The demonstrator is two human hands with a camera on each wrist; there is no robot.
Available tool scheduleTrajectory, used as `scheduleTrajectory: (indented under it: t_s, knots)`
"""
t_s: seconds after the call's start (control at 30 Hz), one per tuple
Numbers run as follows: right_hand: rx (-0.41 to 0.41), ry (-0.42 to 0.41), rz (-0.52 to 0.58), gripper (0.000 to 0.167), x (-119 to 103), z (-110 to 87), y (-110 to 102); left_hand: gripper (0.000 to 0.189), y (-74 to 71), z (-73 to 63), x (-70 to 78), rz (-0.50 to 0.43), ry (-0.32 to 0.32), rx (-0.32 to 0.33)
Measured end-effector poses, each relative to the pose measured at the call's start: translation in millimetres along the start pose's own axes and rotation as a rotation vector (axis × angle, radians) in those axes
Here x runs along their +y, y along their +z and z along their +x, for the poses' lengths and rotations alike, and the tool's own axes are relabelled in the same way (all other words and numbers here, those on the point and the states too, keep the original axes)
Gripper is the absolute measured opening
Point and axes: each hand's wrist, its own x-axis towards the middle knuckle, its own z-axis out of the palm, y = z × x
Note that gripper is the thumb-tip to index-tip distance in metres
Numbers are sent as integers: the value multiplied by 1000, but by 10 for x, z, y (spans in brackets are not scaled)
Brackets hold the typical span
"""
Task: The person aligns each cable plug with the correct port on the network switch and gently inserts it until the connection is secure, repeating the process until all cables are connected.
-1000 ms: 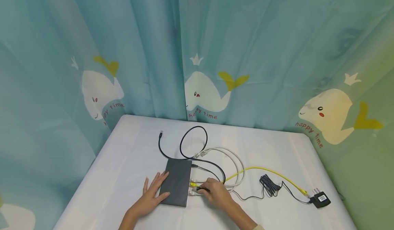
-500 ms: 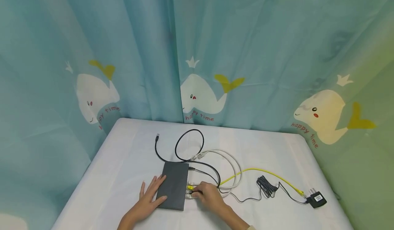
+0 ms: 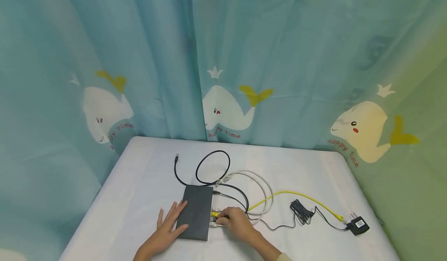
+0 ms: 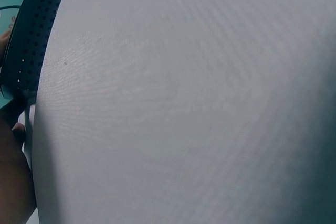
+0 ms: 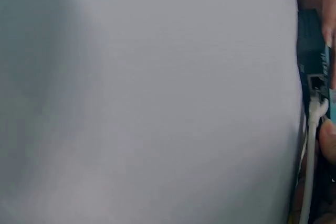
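Observation:
A flat black network switch (image 3: 196, 212) lies on the white table. My left hand (image 3: 164, 234) rests on its left edge with fingers spread and straight. At the port side, my right hand (image 3: 238, 223) pinches the plug end of a black network cable (image 3: 229, 163), close against the switch. That plug is mostly hidden by the fingers. Beside it a yellow plug (image 3: 214, 214) and pale plugs sit at the same edge. In the right wrist view a white plug (image 5: 316, 107) sits at the switch's edge, near a dark port opening (image 5: 316, 82).
White cable loops (image 3: 265, 181) lie right of the switch. A yellow cable (image 3: 290, 192) runs right, towards a black power adapter (image 3: 358, 225). Its bundled thin cord (image 3: 301, 212) lies nearby. The black cable's loose connector (image 3: 176, 158) is at the back. A patterned curtain (image 3: 157, 59) stands behind.
My right hand has moved left with the black plug, up close to the switch's port edge. The left hand stays on the switch. The whole view has shifted slightly.

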Motion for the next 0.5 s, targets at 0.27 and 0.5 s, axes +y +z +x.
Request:
scheduleTrajectory:
  t_s: [0.27, 0.5]
  knots:
    - [-45, 30, 57, 15, -14, 25, -34, 68, -7, -6, -1, -14, -11, -3]
    - [-71, 69, 49, 12, -38, 57, -47, 69, -13, -4, 5, -15, -13, -8]
